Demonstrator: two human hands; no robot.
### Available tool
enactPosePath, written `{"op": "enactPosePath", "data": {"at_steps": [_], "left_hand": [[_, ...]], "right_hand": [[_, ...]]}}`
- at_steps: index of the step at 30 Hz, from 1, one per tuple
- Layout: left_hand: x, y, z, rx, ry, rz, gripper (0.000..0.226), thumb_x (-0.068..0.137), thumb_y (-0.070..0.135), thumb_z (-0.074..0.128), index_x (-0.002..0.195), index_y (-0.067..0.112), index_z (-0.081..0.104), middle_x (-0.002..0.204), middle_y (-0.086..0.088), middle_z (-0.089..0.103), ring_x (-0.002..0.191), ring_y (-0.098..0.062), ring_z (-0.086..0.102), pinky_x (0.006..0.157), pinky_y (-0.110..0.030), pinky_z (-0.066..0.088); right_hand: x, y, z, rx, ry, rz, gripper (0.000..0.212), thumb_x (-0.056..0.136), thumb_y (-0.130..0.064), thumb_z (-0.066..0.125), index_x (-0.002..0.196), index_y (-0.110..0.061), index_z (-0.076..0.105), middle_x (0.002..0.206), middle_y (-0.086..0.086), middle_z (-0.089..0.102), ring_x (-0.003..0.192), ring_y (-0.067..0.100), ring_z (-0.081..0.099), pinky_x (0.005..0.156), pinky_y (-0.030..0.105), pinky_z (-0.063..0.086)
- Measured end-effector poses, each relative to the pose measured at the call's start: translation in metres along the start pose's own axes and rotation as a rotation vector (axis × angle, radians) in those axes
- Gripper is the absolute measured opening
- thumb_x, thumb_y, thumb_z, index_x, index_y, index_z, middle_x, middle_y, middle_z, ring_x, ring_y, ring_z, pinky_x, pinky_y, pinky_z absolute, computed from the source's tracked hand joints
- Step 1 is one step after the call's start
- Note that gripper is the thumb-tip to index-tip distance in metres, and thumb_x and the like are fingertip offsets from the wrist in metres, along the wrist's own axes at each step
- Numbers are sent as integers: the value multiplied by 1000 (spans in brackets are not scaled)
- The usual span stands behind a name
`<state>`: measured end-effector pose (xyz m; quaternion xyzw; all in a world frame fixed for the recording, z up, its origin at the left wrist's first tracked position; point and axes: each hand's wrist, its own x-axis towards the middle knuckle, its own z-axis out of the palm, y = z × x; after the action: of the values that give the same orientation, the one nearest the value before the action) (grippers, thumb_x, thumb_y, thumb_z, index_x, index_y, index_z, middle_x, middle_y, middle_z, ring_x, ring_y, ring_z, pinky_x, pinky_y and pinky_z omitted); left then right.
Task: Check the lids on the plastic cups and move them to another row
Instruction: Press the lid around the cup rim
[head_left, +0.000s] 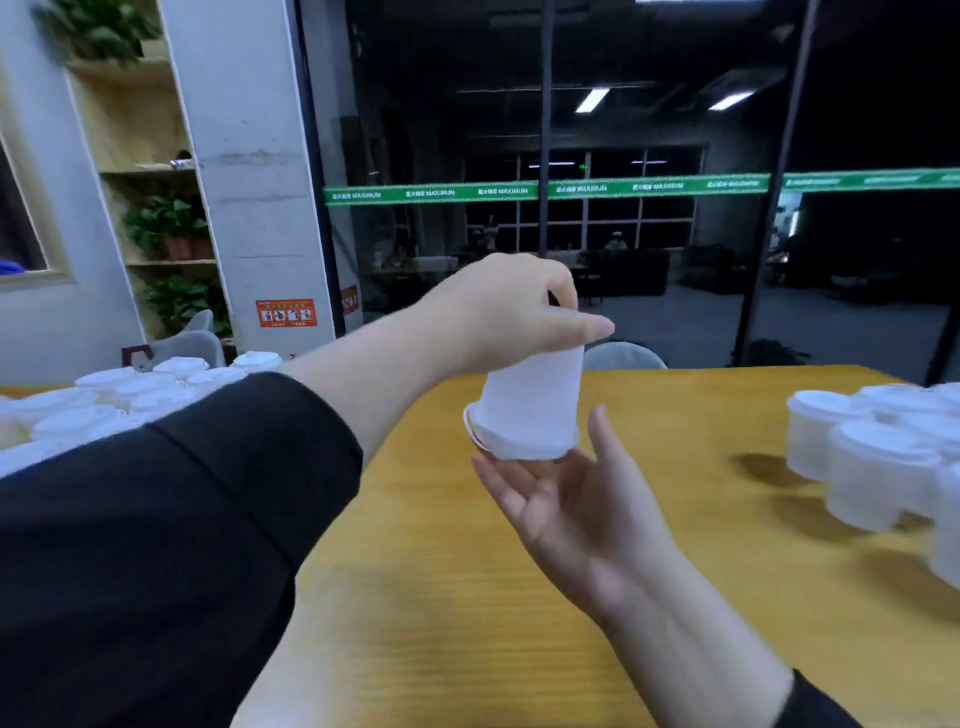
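Note:
A white plastic cup (530, 400) is held upside down above the yellow table (467, 597), its white lid (524, 447) facing down. My left hand (509, 312) grips the cup's base from above, fingers curled round it. My right hand (576, 499) is below it, palm up, with straight fingers touching the lid. The lid's edge sticks out a little on the left side.
Many lidded white cups (130, 395) stand in rows at the table's left. Another group of lidded cups (883, 447) stands at the right. A grey chair (623, 356) is behind the far edge, with a glass wall beyond.

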<state>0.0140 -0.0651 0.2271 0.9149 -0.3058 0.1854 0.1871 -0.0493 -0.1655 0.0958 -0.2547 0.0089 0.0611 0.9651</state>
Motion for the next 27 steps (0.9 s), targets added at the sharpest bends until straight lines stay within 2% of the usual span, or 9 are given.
{"op": "enactPosePath", "data": {"at_steps": [4,7,11,15,17,19,22,24,27], "left_hand": [[-8,34,-2,30,-53,55,41,92,65,59,104,27,71,94,10,70,89,-7,64,73,-29,53],[-15,55,5,15,-61,86,39,92,63,60,102,27,70,92,10,70,87,-7,64,69,-28,51],[-21,82,11,-9,-75,111,37,92,62,60,101,28,70,93,9,71,88,-8,63,71,-30,52],[-21,104,22,-69,-36,122,34,93,60,61,101,29,70,95,7,69,85,-8,62,67,-31,50],[-20,110,33,-136,3,99,31,94,59,61,101,30,69,98,6,69,88,-10,62,71,-36,54],[-20,110,50,-239,67,69,29,95,56,60,103,29,68,101,7,68,92,-8,61,77,-36,54],[-26,102,86,-396,139,35,22,99,52,57,111,33,62,104,15,64,90,-1,59,69,-21,45],[-31,99,114,-520,137,-3,20,100,48,57,117,38,58,110,19,63,87,-4,63,69,-17,45],[-37,107,155,-733,65,-81,20,103,40,57,121,36,62,112,16,66,99,-7,65,75,-17,50]], "right_hand": [[-31,-9,-15,47,-42,-6,59,109,-51,32,145,-8,50,133,28,64,123,43,64,102,51,48],[-53,-15,-25,37,-51,-13,56,109,-48,33,146,-9,50,136,28,62,125,42,63,102,51,48],[-80,-26,-36,48,-53,-43,56,108,-49,37,145,-9,50,136,29,62,124,43,63,101,51,50],[-92,-40,-47,80,-79,-23,70,102,-59,45,145,-5,50,136,34,59,122,51,61,96,55,56],[-94,-49,-55,93,-74,-20,78,99,-63,48,143,1,51,136,36,57,120,53,62,91,57,58],[-93,-62,-62,89,-42,-42,76,97,-63,53,140,0,53,134,38,57,115,54,64,88,57,59],[-91,-87,-76,15,92,-136,67,93,-57,65,135,-4,57,133,35,57,107,50,69,86,56,60],[-93,-104,-87,-73,196,-228,60,91,-52,71,131,-8,62,131,29,60,104,45,72,83,53,62],[-100,-132,-105,-290,320,-390,38,93,-41,73,122,-18,68,123,17,70,107,37,72,86,51,62]]}}
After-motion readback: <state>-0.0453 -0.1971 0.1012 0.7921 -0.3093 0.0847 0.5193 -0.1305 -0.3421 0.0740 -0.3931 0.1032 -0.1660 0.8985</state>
